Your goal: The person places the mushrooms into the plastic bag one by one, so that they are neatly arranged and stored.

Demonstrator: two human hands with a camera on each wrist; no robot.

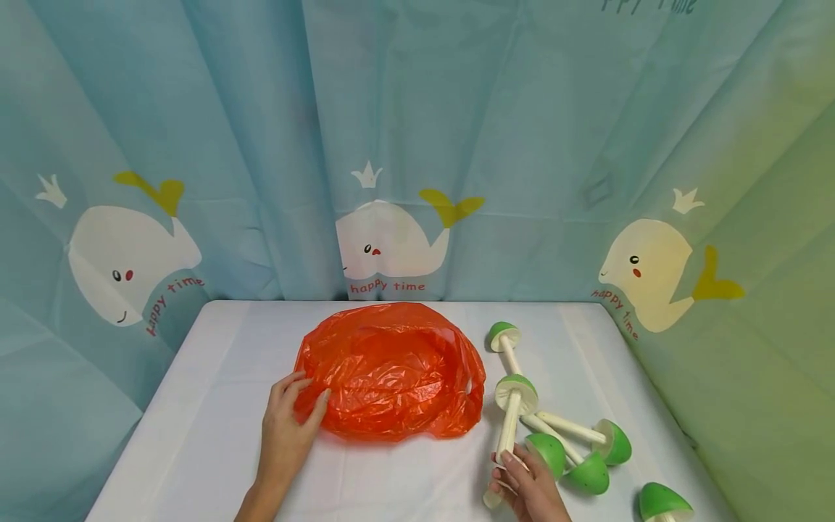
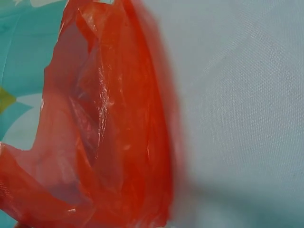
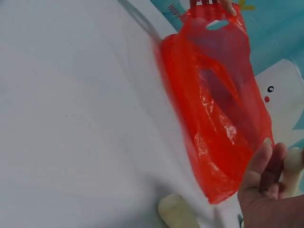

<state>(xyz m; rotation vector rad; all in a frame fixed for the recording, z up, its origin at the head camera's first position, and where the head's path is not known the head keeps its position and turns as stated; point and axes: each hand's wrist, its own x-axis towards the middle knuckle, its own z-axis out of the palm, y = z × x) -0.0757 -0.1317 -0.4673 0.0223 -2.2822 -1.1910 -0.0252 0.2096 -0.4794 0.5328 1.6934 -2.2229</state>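
A red plastic bag (image 1: 391, 377) lies on the table with its mouth open. My left hand (image 1: 287, 428) touches its left edge, thumb and fingers apart. In the right wrist view the left fingertips (image 3: 213, 4) rest at the bag's rim, by the handle hole. My right hand (image 1: 527, 484) pinches the lower stem of a green-capped toy mushroom (image 1: 512, 413), whose cap points away towards the back. Under that hand the pale end of another stem (image 1: 491, 499) shows. Right of the hand lies another toy mushroom (image 1: 548, 453), partly hidden by it.
Other toy mushrooms lie at the right: one at the back (image 1: 504, 337), a sideways one (image 1: 613, 442), one nearer (image 1: 588, 475), and one at the front right (image 1: 662, 502). The white table (image 1: 215, 406) meets a blue whale-print curtain (image 1: 548, 145) behind.
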